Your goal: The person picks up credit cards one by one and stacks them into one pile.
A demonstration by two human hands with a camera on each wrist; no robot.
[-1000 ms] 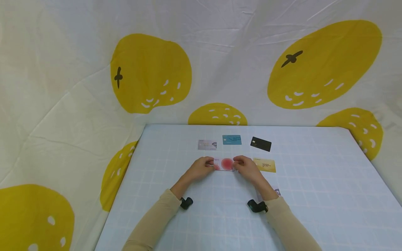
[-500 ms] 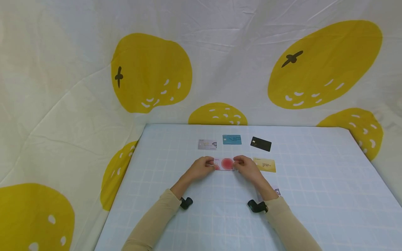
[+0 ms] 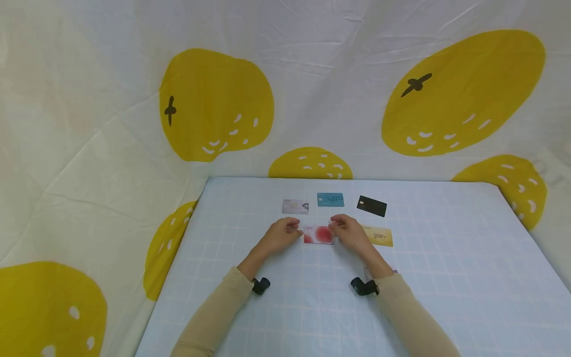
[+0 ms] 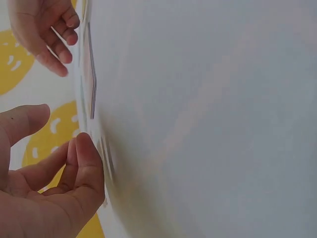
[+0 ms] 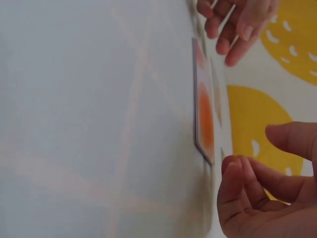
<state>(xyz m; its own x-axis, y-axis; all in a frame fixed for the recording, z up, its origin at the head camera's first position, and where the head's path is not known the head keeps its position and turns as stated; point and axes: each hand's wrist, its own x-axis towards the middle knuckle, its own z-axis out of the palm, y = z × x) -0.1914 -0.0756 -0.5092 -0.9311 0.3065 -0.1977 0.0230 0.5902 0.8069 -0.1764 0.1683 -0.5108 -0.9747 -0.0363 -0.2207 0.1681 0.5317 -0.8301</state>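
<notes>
A white card with red circles [image 3: 318, 235] lies flat on the table between the two hands; its thin edge shows in the right wrist view. Just left of this card is my left hand [image 3: 277, 236], its thumb apart from the fingers and nothing held. On the other side my right hand [image 3: 351, 235] is close to the card's right end. In the right wrist view the right thumb and fingers [image 5: 233, 183] stand apart, with a gap between them and the card [image 5: 204, 111]. The gold card [image 3: 381, 237] is partly hidden behind the right hand.
Farther back lie a silver-grey card [image 3: 295, 207], a teal card [image 3: 330, 200] and a tilted black card [image 3: 372, 206]. Another card [image 3: 368, 272] is mostly covered by the right wrist. The pale checked table [image 3: 446, 277] meets a lemon-print cloth [image 3: 312, 99] behind.
Both hands pinched the ends of the red-circled card before; now they have let go and lifted slightly away from it. The card stays in place.
</notes>
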